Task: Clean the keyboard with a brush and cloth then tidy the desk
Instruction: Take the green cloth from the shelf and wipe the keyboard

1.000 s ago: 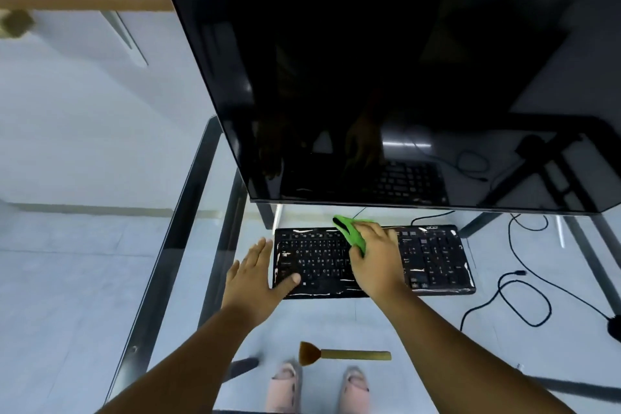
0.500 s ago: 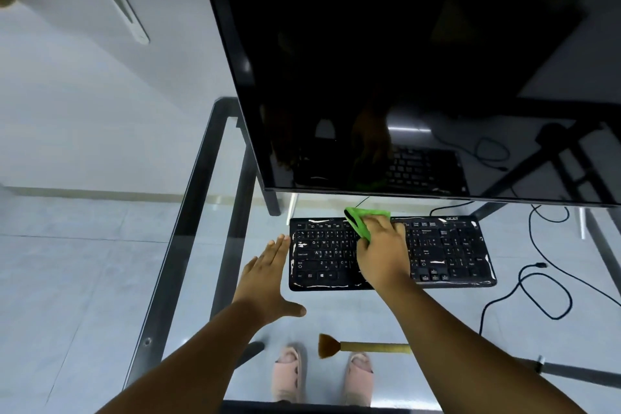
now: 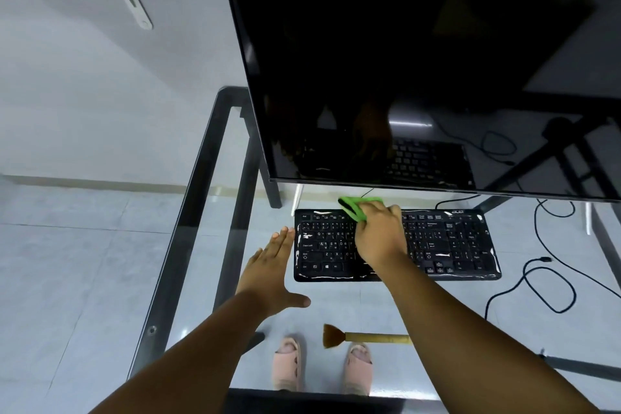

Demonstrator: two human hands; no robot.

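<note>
Now right hand [image 3: 379,239] presses green cloth [image 3: 358,207] onto keyboard [image 3: 450,245]; left hand [image 3: 268,272] flat.

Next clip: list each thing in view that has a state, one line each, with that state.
Monitor: screen dark, apparently off, standing behind the keyboard.
Keyboard: flat on the glass desk, being wiped.
Green cloth: bunched, pressed on the keyboard's top rows.
Right hand: grips the green cloth.
Left hand: flat, fingers straight, beside the keyboard's left edge.
Brush: lying on the desk, untouched.
Cable: loose, plug end unconnected.
</note>
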